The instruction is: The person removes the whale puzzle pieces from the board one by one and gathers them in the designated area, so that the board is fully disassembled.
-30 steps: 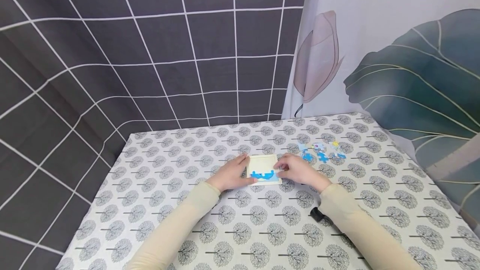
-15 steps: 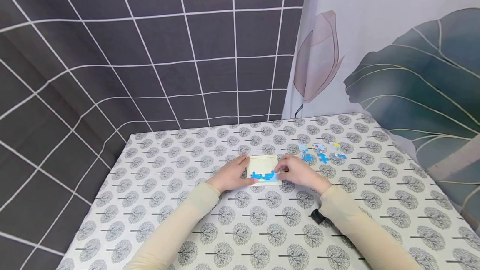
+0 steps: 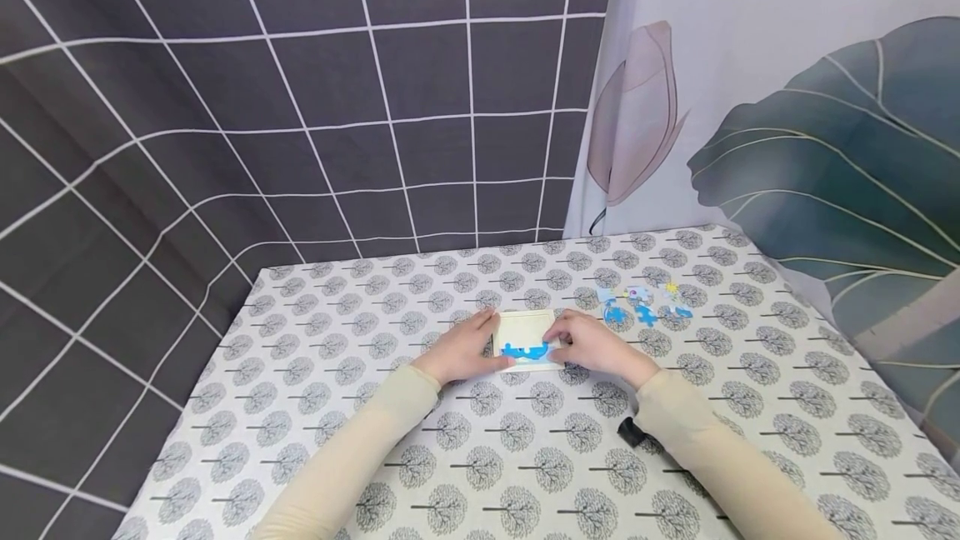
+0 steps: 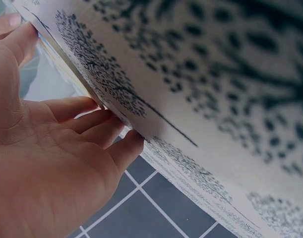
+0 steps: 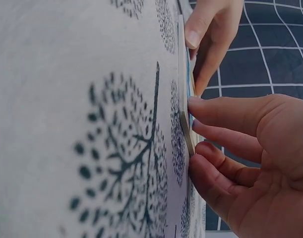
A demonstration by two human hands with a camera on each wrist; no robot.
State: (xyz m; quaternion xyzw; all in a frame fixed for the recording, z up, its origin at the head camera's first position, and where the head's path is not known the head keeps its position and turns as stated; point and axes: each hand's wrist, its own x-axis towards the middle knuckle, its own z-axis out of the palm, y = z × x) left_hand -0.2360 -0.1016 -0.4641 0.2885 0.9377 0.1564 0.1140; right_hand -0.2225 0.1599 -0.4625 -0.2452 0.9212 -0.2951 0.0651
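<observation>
A small pale puzzle tray (image 3: 525, 324) lies flat on the cloth between both hands. Along its near side sit joined blue puzzle pieces (image 3: 527, 351); the far part shows bare board. My left hand (image 3: 459, 350) holds the tray by its left side, thumb at the near-left corner and fingers along the edge. In the left wrist view, the fingertips meet the tray's edge (image 4: 72, 65). My right hand (image 3: 598, 347) has thumb and index at the puzzle piece in the near-right corner, which they mostly cover. In the right wrist view, its other fingers are curled beside the tray's rim (image 5: 183, 79).
Several loose puzzle pieces (image 3: 646, 315) lie to the right of the tray, blue, white and one with yellow. A black object (image 3: 632, 432) shows by the right sleeve. The tree-print tablecloth (image 3: 420, 419) runs back to a dark grid curtain (image 3: 420, 148).
The right hand's fingertips have shifted slightly left over the tray's near-right corner. The left hand and the loose pieces stay where they were.
</observation>
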